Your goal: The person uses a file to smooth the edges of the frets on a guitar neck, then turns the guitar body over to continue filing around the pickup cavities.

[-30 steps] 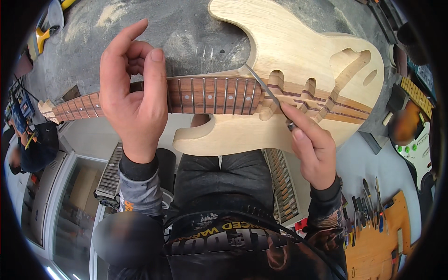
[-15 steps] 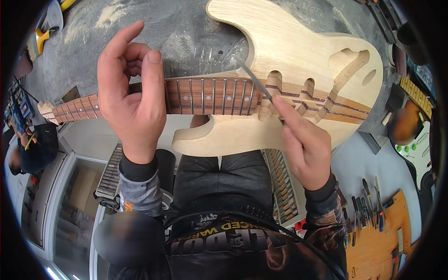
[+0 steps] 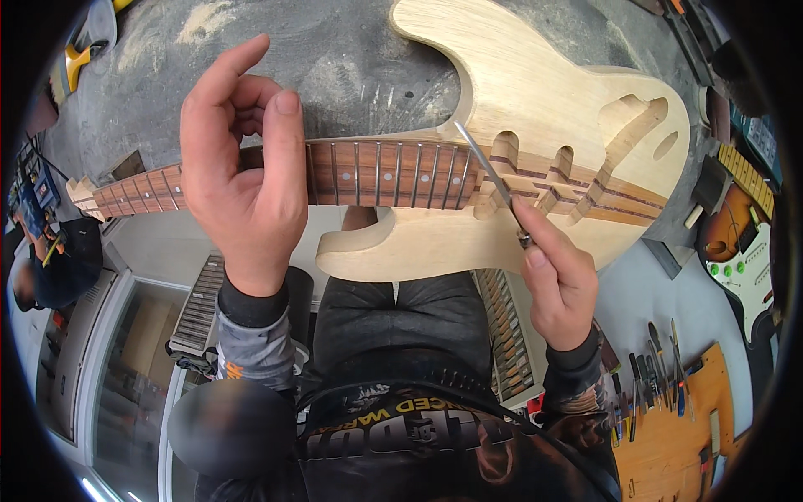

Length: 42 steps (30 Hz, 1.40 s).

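An unfinished pale wood electric guitar body point(image 3: 535, 50) lies tilted, with routed cavities and dark stripes along its middle. Its neck, with a fretted brown fingerboard point(image 3: 406, 171), runs left to a pale headstock point(image 3: 85, 197). My left hand point(image 3: 247, 180) rests across the neck, index finger and thumb raised apart, other fingers loosely bent. In my right hand point(image 3: 562, 280) is a slim metal tool point(image 3: 493, 174) with a straight narrow shaft; its exact kind I cannot tell. The shaft slants over the body end of the fingerboard, its tip near the far edge.
Pale dust lies on the grey worktop point(image 3: 318, 50). A yellow-handled brush point(image 3: 77, 63) sits far left. At right are a sunburst guitar body point(image 3: 726, 219), a dark block point(image 3: 711, 182) and several hand tools point(image 3: 657, 368) by a wooden board point(image 3: 694, 418). A person point(image 3: 58, 259) works at left.
The guitar has shifted slightly right, and my left hand with it. My right hand has moved a little right and nearer me, drawing the tool's tip off the far edge toward me.
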### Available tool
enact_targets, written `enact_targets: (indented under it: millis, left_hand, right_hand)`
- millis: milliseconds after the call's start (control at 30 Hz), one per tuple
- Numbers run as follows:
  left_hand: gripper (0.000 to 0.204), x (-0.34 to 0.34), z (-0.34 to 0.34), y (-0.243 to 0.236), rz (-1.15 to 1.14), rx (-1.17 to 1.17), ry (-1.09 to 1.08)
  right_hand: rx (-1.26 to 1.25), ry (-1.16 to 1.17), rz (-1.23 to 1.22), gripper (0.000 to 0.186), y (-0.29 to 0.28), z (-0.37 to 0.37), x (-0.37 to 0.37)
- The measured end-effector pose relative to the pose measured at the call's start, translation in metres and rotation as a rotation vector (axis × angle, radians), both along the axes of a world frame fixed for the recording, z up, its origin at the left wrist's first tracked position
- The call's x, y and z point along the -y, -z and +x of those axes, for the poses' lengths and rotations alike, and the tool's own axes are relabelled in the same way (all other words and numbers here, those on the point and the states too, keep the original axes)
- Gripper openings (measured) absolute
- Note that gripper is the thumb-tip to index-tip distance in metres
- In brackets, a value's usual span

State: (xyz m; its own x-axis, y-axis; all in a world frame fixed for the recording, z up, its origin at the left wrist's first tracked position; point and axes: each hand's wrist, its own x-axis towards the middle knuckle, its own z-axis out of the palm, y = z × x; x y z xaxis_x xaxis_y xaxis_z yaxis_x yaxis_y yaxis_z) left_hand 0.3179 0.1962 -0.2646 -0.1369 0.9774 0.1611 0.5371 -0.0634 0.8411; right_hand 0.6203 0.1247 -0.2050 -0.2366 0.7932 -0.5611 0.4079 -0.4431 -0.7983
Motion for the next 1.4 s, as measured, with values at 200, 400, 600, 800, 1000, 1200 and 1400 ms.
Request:
enact_targets:
  millis: [200, 400, 600, 800, 1000, 1200, 1400]
  left_hand:
    - [0.038, 0.0, 0.0, 0.002, 0.009, 0.007, 0.004]
    - [0.038, 0.0, 0.002, 0.0, -0.011, 0.051, -0.03]
    - [0.027, 0.024, 0.006, -0.014, 0.193, 0.17, -0.126]
    - [0.044, 0.09, 0.057, -0.061, -0.443, 0.618, 0.203]
    - [0.028, 0.081, 0.044, -0.054, -0.421, 0.456, 0.227]
    - [0.025, 0.073, 0.012, -0.06, -0.704, 0.701, 0.169]
    - [0.04, 0.074, 0.011, -0.06, -0.886, 0.76, 0.18]
  right_hand:
    - [0.015, 0.124, -0.202, 0.045, -0.006, 0.008, 0.009]
    - [0.247, -0.239, 0.347, 0.062, 0.005, -0.005, -0.017]
    - [0.347, -0.376, 0.556, 0.072, 0.011, -0.019, -0.027]
    - [-0.157, 0.013, 0.396, 0.069, 0.011, -0.07, 0.007]
    - [-0.265, -0.005, 0.468, 0.088, 0.021, -0.096, 0.022]
    - [0.382, -0.082, 0.659, 0.07, 0.035, -0.06, 0.0]
    - [0.528, -0.121, 0.739, 0.064, 0.043, -0.061, -0.004]
